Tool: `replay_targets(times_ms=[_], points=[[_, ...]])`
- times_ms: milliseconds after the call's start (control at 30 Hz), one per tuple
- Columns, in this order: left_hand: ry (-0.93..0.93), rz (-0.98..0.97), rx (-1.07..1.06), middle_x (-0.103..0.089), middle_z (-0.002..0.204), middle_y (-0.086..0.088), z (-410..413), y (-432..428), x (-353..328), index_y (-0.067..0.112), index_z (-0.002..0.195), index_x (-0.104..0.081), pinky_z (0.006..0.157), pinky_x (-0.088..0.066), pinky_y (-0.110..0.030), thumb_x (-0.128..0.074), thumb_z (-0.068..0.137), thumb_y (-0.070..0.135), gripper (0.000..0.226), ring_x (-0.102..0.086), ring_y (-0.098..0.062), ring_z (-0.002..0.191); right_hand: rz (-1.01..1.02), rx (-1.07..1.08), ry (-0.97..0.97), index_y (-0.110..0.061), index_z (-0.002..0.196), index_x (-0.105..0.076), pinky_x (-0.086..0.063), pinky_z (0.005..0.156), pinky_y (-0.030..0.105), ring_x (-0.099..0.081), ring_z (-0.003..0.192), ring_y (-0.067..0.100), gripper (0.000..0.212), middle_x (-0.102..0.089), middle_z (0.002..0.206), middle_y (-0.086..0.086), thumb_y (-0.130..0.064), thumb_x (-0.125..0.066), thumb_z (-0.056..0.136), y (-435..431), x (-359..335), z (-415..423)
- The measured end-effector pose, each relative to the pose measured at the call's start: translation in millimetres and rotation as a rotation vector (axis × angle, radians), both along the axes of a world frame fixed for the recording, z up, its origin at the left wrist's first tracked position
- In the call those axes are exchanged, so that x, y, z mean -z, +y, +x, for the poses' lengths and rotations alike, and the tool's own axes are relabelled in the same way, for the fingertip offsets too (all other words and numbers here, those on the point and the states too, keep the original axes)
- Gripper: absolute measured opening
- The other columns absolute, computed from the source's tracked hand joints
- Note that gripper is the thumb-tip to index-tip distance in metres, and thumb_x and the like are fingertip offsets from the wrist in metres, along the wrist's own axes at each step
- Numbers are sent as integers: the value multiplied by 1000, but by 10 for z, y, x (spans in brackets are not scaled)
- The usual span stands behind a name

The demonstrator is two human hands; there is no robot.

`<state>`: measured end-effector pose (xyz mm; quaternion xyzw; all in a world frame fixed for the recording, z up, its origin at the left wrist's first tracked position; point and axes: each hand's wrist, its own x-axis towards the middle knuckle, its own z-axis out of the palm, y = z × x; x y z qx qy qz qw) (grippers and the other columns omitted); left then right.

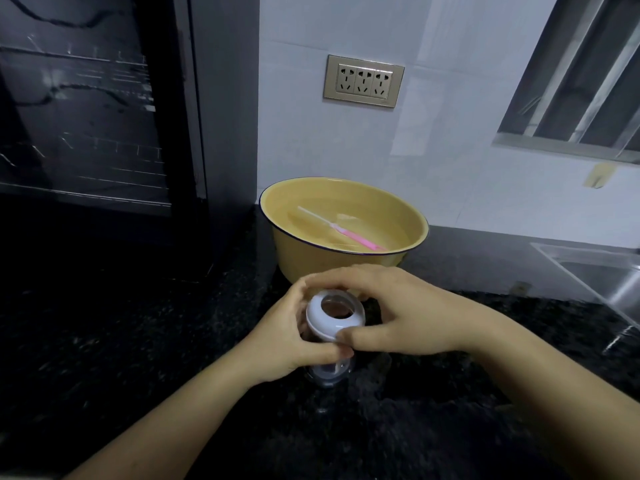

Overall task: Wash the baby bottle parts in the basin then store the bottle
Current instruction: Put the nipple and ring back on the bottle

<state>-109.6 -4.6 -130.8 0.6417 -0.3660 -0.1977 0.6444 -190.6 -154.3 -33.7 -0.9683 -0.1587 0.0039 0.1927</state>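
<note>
A clear baby bottle (329,370) stands on the dark counter, topped by a white screw ring (327,322) with an open hole in its middle. My left hand (277,344) grips the bottle's body from the left. My right hand (391,313) curls over the ring, thumb and fingers on its rim. Behind them sits a yellow basin (287,230) holding water, with a pink-handled brush (349,233) lying in it.
A black glass-fronted cabinet (104,116) stands at the left. A steel sink (595,275) lies at the right edge. A wall socket (363,81) and a window (588,81) are on the tiled wall behind. The counter (138,341) is dark speckled stone.
</note>
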Motion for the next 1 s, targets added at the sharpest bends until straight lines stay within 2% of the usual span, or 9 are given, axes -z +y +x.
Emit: replay_targets(times_ms=[200, 333, 400, 533, 667, 733, 833, 900, 1000], points=[[-30, 3, 4, -69, 103, 15, 10, 7, -4, 22, 123, -43, 81, -49, -17, -78, 63, -13, 78, -65, -6, 100, -158, 93, -100, -41, 129, -49, -45, 91, 29, -49, 103, 4, 61, -55, 109, -13, -64, -63, 74, 10, 31, 11], [-55, 15, 9, -66, 106, 19, 16, 11, 4, 19, 125, -42, 84, -47, -16, -77, 61, -14, 80, -62, -3, 105, -21, -27, 28, -35, 130, -52, -42, 90, 20, -48, 103, -1, 54, -56, 108, -20, -28, -71, 80, -4, -18, 13], [-75, 34, 11, -65, 110, 17, 18, 14, 15, 18, 128, -41, 86, -47, -18, -79, 60, -12, 84, -61, -6, 108, -16, -8, 29, -35, 125, -56, -44, 86, 22, -50, 100, 1, 51, -57, 103, -18, -27, -73, 78, -7, -23, 23], [-57, 58, 1, -64, 113, 6, 19, 29, 4, 21, 131, -40, 83, -48, -17, -82, 61, -7, 86, -63, -5, 105, -165, 198, -40, -37, 106, -58, -46, 76, 28, -53, 85, 6, 50, -54, 93, -13, -67, -66, 67, 74, 10, 44], [-109, 84, -3, -62, 114, 8, 6, 34, -18, 25, 130, -39, 83, -47, -14, -84, 61, -2, 87, -62, 0, 104, -453, 243, -165, -26, 91, -50, -37, 66, 29, -53, 81, 13, 63, -55, 90, -10, -83, -49, 65, 164, 4, 64], [-97, 82, -7, -63, 113, 10, 0, 30, -19, 24, 130, -39, 83, -47, -13, -83, 61, -6, 86, -62, 1, 104, -393, 194, -92, -26, 99, -52, -43, 73, 29, -54, 89, 12, 63, -54, 98, -10, -80, -52, 67, 116, -41, 60], [-65, 71, -8, -67, 109, 12, 12, 26, -2, 26, 127, -42, 85, -48, -17, -81, 61, -8, 84, -63, -4, 106, -204, 76, 65, -35, 126, -50, -45, 90, 27, -52, 104, 3, 61, -55, 113, -16, -54, -70, 72, 54, -104, 63], [-55, 65, -2, -66, 112, 8, 16, 27, 5, 22, 129, -43, 85, -48, -19, -81, 61, -8, 84, -63, -7, 107, -160, 52, 65, -35, 126, -52, -46, 88, 25, -52, 102, 0, 58, -57, 110, -17, -42, -72, 72, 54, -105, 65], [-47, 62, -1, -64, 113, 6, 16, 23, 12, 21, 130, -42, 85, -48, -18, -81, 61, -9, 85, -63, -7, 107, -210, 77, -7, -38, 121, -53, -45, 79, 22, -53, 94, 2, 55, -56, 103, -19, -50, -70, 71, 69, -101, 56]])
